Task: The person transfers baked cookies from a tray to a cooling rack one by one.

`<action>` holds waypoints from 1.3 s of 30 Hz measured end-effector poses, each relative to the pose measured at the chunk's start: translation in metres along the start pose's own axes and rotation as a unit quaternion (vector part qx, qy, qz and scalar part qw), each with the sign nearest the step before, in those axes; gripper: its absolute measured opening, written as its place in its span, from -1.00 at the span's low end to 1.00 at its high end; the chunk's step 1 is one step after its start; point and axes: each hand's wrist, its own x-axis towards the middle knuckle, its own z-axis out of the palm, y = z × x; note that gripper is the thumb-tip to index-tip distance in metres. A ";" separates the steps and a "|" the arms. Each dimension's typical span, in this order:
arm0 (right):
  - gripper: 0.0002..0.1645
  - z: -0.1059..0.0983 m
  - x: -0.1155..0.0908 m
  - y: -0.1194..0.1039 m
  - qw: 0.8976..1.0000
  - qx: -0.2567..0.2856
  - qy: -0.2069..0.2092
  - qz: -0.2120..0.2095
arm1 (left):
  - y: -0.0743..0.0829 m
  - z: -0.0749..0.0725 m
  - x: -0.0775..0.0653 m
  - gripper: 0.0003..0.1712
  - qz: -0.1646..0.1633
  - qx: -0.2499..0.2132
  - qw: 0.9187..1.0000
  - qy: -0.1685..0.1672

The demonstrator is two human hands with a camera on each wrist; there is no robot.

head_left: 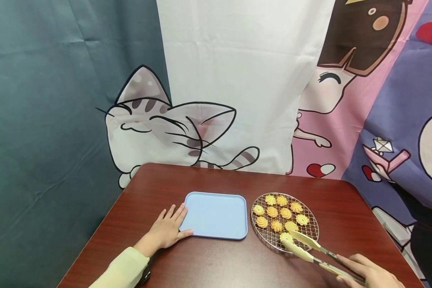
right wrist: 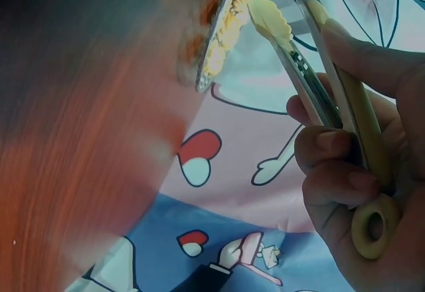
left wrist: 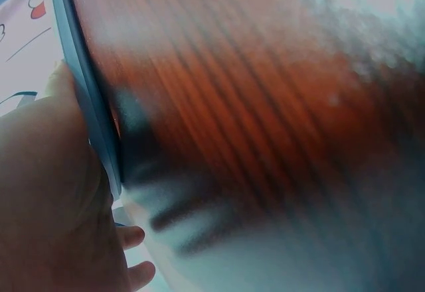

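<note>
My left hand [head_left: 168, 227] lies with spread fingers at the left edge of a light blue tray [head_left: 216, 216]; its fingertips touch the rim. In the left wrist view that hand [left wrist: 53, 192] is beside the tray's edge [left wrist: 85, 86]. With curled fingers and thumb, my right hand [head_left: 369, 274] grips metal tongs [head_left: 325, 253] with cream tips and handles. The tong tips straddle a piped cookie [head_left: 286, 237] at the front of a round wire rack [head_left: 312, 232]. Several golden swirled cookies [head_left: 276, 226] sit on the rack. The right wrist view shows fingers [right wrist: 332, 143] wrapped round the tongs' handles.
The brown wooden table [head_left: 209, 260] has rounded far corners. Behind it hangs a printed curtain [head_left: 230, 72] with a cartoon cat and figures. The rack stands just right of the tray, with a narrow strip of table between them.
</note>
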 end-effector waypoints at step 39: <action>-0.19 -0.008 0.006 0.005 1.000 -0.001 -0.021 0.006 | -0.001 0.002 0.000 0.12 0.002 0.002 1.000 0.006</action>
